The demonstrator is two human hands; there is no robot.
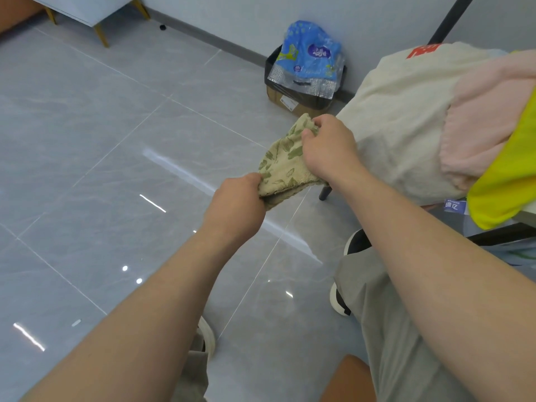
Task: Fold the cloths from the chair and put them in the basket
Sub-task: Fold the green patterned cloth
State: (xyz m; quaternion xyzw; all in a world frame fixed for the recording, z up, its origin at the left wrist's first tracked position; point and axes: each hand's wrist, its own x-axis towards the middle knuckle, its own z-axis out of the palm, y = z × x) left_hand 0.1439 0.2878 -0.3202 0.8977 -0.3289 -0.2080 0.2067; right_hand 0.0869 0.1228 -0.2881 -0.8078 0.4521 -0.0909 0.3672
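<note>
- Green leaf-print cloth (285, 166) is up in the air over the floor (116, 140), just left of the chair (324, 193); both hands are on it
- Left hand (235, 204) has its fingers curled tight round the near corner; right hand (327, 149) pinches the far corner, fingertips bunched on the hem; the cloth hangs between them with a slight sag
- It looks like soft terry, light and floppy; too limp to keep a crease by itself, so I'd say corners are the place to hold, pulled taut, then brought edge to edge; the nap should grip well, and nothing here is fragile
- Pile (406, 117) waits on the chair: cream, pink (487, 111) and yellow (510, 175) pieces, heaped and overlapping; the bigger ones will likely drape heavier and want a wider hold
- Basket is not in view; I can't tell where it stands
</note>
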